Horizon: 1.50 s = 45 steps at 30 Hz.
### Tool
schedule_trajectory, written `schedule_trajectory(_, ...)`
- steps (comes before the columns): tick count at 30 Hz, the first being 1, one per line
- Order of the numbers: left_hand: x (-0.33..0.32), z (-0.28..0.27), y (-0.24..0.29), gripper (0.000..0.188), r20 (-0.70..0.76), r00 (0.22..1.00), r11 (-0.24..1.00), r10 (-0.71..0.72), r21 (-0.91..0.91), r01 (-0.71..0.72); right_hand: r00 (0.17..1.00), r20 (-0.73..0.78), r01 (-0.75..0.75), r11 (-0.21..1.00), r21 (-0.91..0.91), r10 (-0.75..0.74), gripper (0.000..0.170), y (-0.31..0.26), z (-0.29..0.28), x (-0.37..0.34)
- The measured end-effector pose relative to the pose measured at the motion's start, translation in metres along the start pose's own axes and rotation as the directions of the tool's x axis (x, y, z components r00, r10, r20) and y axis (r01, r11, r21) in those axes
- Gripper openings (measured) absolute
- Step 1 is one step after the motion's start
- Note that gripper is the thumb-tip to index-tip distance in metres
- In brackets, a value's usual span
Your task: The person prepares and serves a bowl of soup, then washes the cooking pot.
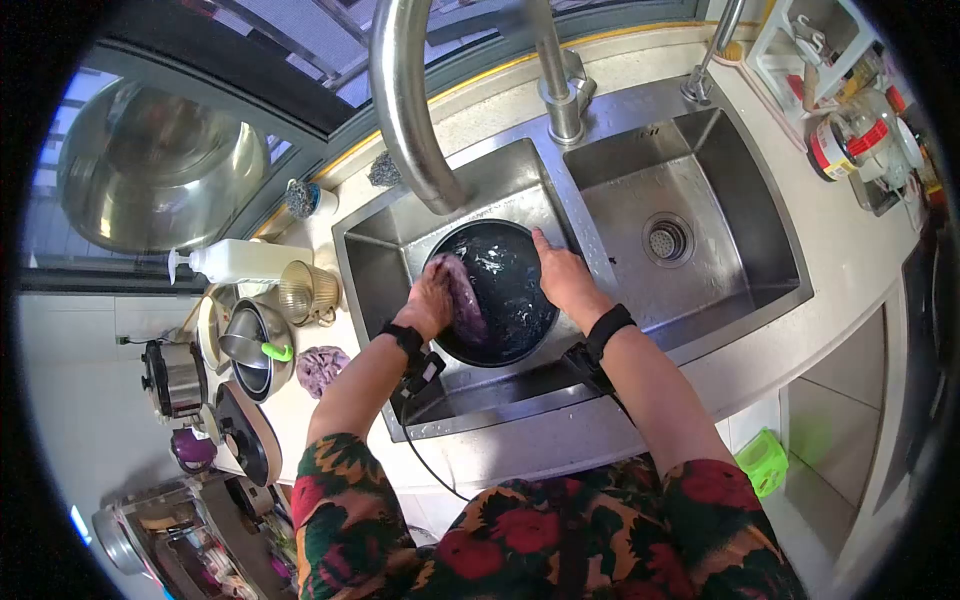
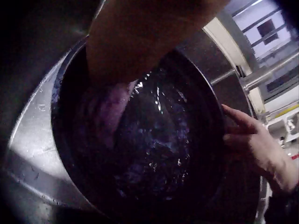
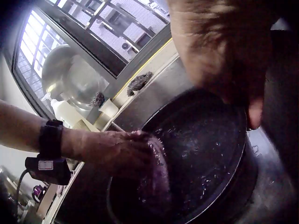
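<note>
A round dark pot (image 1: 512,236) with water in it stands in the left sink basin. My left hand (image 1: 432,302) reaches inside along the pot's left wall and grips a wet purple-pink cloth (image 1: 464,292); its fingertips are partly hidden by the cloth and the water. In the right wrist view the cloth (image 3: 158,163) hangs down from the hand into the water. On the pot's opposite side my right hand (image 1: 572,285) holds the rim, and the left wrist view shows that hand (image 2: 254,144) with its fingers at the rim.
A curved steel faucet (image 1: 405,110) arches over the left basin. To the right lies the second basin (image 1: 640,300) with its drain. A soap bottle (image 1: 255,262), a ribbed cup (image 1: 308,292), a crumpled purple cloth (image 1: 322,372) and metal bowls line the left counter.
</note>
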<state>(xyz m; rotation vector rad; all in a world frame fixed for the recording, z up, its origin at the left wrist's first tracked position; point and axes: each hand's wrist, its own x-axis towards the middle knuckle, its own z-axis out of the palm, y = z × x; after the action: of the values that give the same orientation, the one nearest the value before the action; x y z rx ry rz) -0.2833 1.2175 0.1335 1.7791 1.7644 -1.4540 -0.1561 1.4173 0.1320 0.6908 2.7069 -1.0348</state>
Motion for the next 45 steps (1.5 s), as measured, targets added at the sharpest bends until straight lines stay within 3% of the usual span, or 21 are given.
schedule_trajectory(3, 0.020, 0.000, -0.004, 0.044, -0.111, 0.990, 0.995, -0.092, 0.029, 0.096, 1.000, -0.014, -0.005, 1.000, -0.001, 0.005, 0.060, -0.001, -0.001, -0.004)
schedule_trajectory(5, 0.033, -0.001, -0.001, 0.050, 0.147, 0.988, 0.997, -0.046, 0.073, 0.035, 1.000, -0.018, -0.019, 1.000, -0.002, 0.019, 0.060, 0.000, 0.003, -0.001)
schedule_trajectory(7, 0.049, 0.029, 0.015, 0.050, 0.150, 0.988, 0.996, -0.031, 0.086, 0.019, 1.000, -0.013, -0.023, 1.000, -0.001, 0.023, 0.060, 0.002, 0.006, -0.003)
schedule_trajectory(9, 0.053, 0.043, 0.028, 0.050, 0.016, 0.993, 0.988, -0.114, -0.100, 0.115, 0.994, -0.085, 0.066, 0.998, 0.017, -0.064, 0.049, 0.002, 0.003, -0.004)
schedule_trajectory(10, 0.043, 0.019, 0.028, 0.050, 0.223, 0.968, 0.941, -0.116, -0.287, 0.179, 0.993, -0.090, 0.076, 0.997, 0.024, -0.074, 0.048, 0.003, 0.005, -0.004)
schedule_trajectory(12, 0.074, 0.082, 0.065, 0.039, 0.044, 0.979, 0.842, -0.199, -0.504, 0.194, 0.997, -0.061, 0.043, 0.999, 0.029, -0.042, 0.050, -0.001, -0.001, -0.008)
schedule_trajectory(14, 0.022, -0.009, 0.046, 0.033, 0.256, 0.965, 0.770, 0.065, -0.627, 0.114, 0.996, -0.067, 0.063, 0.998, 0.026, -0.061, 0.051, 0.000, -0.001, -0.007)
schedule_trajectory(18, 0.028, -0.013, 0.071, 0.040, 0.068, 0.988, 0.399, 0.138, -0.917, 0.007, 0.999, -0.031, 0.032, 0.999, -0.029, -0.033, 0.054, -0.001, -0.001, -0.006)
schedule_trajectory(22, 0.033, -0.042, 0.084, 0.037, -0.098, 0.984, 0.237, 0.149, -0.963, -0.132, 0.998, -0.039, 0.048, 0.998, -0.046, -0.050, 0.059, 0.000, 0.002, -0.002)
schedule_trajectory(24, 0.026, -0.049, 0.091, 0.026, -0.031, 0.955, -0.350, -0.293, -0.927, -0.138, 0.998, -0.057, 0.040, 0.999, -0.022, -0.041, 0.065, 0.001, 0.001, -0.001)
schedule_trajectory(25, 0.020, -0.049, 0.087, 0.026, -0.027, 0.953, -0.357, -0.303, -0.924, -0.140, 0.997, -0.053, 0.051, 0.998, -0.029, -0.052, 0.065, 0.003, 0.002, -0.001)
schedule_trajectory(27, 0.001, -0.046, 0.079, 0.015, 0.221, 0.760, -0.426, -0.611, -0.901, -0.081, 0.998, -0.047, 0.051, 0.999, -0.012, -0.051, 0.066, 0.002, 0.000, -0.001)
schedule_trajectory(28, -0.005, -0.038, 0.078, 0.014, 0.281, 0.687, -0.517, -0.670, -0.841, -0.160, 0.999, -0.025, 0.043, 0.999, -0.010, -0.043, 0.067, 0.000, -0.003, -0.002)
schedule_trajectory(31, -0.024, -0.018, 0.076, 0.018, 0.416, 0.656, -0.690, -0.630, -0.688, -0.227, 0.999, -0.014, 0.044, 0.996, -0.079, -0.045, 0.058, -0.009, -0.009, -0.007)
schedule_trajectory(33, -0.044, -0.013, 0.067, 0.024, 0.578, 0.489, -0.750, -0.653, -0.583, -0.313, 0.998, -0.018, 0.056, 0.994, -0.097, -0.058, 0.059, -0.005, -0.004, -0.004)
schedule_trajectory(34, -0.063, -0.016, 0.056, 0.023, 0.633, 0.426, -0.752, -0.647, -0.436, -0.495, 0.997, -0.026, 0.062, 0.991, -0.117, -0.066, 0.060, -0.004, -0.003, -0.005)
schedule_trajectory(35, -0.071, -0.009, 0.050, 0.019, 0.692, 0.275, -0.679, -0.668, -0.415, -0.606, 0.997, -0.033, 0.068, 0.988, -0.135, -0.073, 0.061, -0.003, -0.001, -0.004)
schedule_trajectory(38, -0.101, 0.015, 0.018, 0.041, 0.800, 0.046, -0.576, -0.598, -0.389, -0.719, 0.997, -0.031, 0.070, 0.990, -0.120, -0.074, 0.065, -0.002, 0.000, -0.002)
schedule_trajectory(39, -0.106, 0.020, 0.006, 0.043, 0.831, 0.022, -0.570, -0.556, -0.362, -0.738, 0.997, -0.030, 0.068, 0.991, -0.119, -0.072, 0.062, -0.003, -0.002, -0.003)
schedule_trajectory(41, -0.114, 0.043, -0.012, 0.037, 0.820, 0.283, -0.655, -0.498, -0.142, -0.742, 0.995, -0.043, 0.079, 0.988, -0.134, -0.086, 0.062, -0.002, 0.001, -0.002)
schedule_trajectory(45, -0.102, 0.070, -0.014, 0.028, 0.758, 0.365, -0.634, -0.541, -0.082, -0.769, 0.991, -0.083, 0.085, 0.979, -0.185, -0.102, 0.062, 0.001, 0.006, 0.001)
